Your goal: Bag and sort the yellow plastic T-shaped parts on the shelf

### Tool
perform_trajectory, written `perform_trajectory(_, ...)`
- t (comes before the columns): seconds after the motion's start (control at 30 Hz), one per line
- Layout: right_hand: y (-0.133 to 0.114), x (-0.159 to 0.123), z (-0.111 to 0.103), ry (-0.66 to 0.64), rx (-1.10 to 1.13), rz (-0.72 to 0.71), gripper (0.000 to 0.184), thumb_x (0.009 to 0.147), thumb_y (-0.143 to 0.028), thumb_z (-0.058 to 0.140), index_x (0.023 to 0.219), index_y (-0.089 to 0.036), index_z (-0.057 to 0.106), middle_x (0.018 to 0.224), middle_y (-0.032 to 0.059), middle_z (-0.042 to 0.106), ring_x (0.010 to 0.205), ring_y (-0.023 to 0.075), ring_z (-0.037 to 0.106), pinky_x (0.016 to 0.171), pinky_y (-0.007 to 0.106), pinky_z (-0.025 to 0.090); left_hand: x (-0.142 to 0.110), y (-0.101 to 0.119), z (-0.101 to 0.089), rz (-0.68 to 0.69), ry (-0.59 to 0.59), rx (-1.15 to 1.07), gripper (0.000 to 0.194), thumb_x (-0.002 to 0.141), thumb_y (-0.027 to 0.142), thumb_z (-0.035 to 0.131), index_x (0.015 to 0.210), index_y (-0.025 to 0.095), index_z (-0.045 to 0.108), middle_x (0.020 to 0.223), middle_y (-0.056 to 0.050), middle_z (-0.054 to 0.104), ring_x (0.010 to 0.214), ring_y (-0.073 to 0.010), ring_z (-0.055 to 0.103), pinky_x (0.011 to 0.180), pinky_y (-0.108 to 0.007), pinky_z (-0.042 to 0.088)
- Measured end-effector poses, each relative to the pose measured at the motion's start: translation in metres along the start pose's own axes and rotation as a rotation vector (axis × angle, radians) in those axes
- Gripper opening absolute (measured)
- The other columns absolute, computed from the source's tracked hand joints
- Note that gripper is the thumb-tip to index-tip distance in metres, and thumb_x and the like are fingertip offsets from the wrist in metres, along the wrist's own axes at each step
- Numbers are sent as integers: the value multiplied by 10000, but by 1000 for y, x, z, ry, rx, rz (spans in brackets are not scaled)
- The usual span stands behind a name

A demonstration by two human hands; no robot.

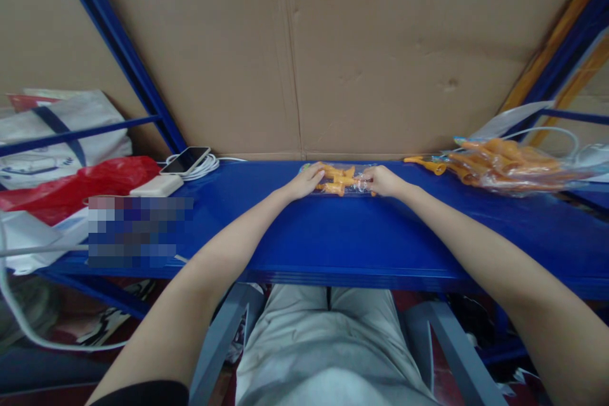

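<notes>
A clear plastic bag with several orange plastic pieces (339, 180) lies on the blue table near its back edge. At the bag's left end, my left hand (303, 183) is closed on the plastic, fingers pointing inward. My right hand (384, 181) grips the right end, and its fingertips are partly hidden by the glossy wrap. The exact shape of the orange pieces is too small to make out. To the right, a heap of similar clear bags with orange pieces (509, 165) rests apart from both hands.
A cardboard wall (295, 63) stands behind the blue table (328, 241). On the left are a phone (186, 160), a coiled white cable (205, 167), a white box (156, 186), a red plastic bag (118, 174) and a cloth bag (90, 127). Blue posts (118, 44) frame the sides.
</notes>
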State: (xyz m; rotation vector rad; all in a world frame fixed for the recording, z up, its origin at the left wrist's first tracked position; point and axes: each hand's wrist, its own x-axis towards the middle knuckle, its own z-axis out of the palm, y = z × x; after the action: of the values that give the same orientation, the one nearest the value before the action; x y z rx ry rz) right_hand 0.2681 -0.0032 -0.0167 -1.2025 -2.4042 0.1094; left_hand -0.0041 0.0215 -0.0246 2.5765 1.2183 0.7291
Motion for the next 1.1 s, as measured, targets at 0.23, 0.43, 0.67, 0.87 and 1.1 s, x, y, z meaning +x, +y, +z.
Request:
perform_trajectory(0.23, 3, 2, 11, 102, 197, -7, 247, 819, -406, 683, 870, -200, 809, 837, 75, 740, 800, 215, 689, 763, 299, 514, 0, 3, -2, -19, -21, -24, 459, 1049, 340, 316, 1390, 186, 582, 1529, -77, 549, 1478, -219, 423, 1266, -435, 244)
perform_trajectory(0.43, 6, 7, 18, 202, 429, -25, 326, 737, -477, 772, 935, -220, 803, 1139, 113, 756, 1077, 269, 692, 988, 402, 514, 0, 5, -1, 5, -35, 11, 465, 1048, 342, 318, 1413, 202, 571, 1548, -62, 530, 1486, -213, 412, 1269, -421, 232)
perform_trajectory(0.67, 2, 6, 16, 251, 95, 133, 143, 749, -241, 714, 872, -177, 750, 1018, 127, 755, 947, 249, 684, 847, 345, 529, -7, 10, -5, -172, 42, 190, 477, 1048, 340, 321, 1420, 148, 550, 1501, -118, 572, 1422, -219, 502, 1205, -357, 352)
perform_trajectory(0.87, -4, 1, 9, 88, 16, 254, 270, 814, -327, 631, 599, -167, 664, 590, 22, 627, 602, 147, 562, 570, 257, 376, -12, 23, -16, -422, 59, 353, 427, 1048, 370, 350, 1327, 167, 602, 1219, -153, 742, 1186, -274, 689, 1000, -356, 518)
perform_trajectory(1.1, -11, 2, 12, 120, 564, 333, 503, 666, -666, 761, 778, -180, 828, 729, 52, 748, 719, 200, 657, 671, 310, 536, -14, 27, -18, -403, 68, 394, 421, 1049, 359, 343, 1256, 171, 657, 1189, -140, 753, 1160, -278, 699, 984, -357, 525)
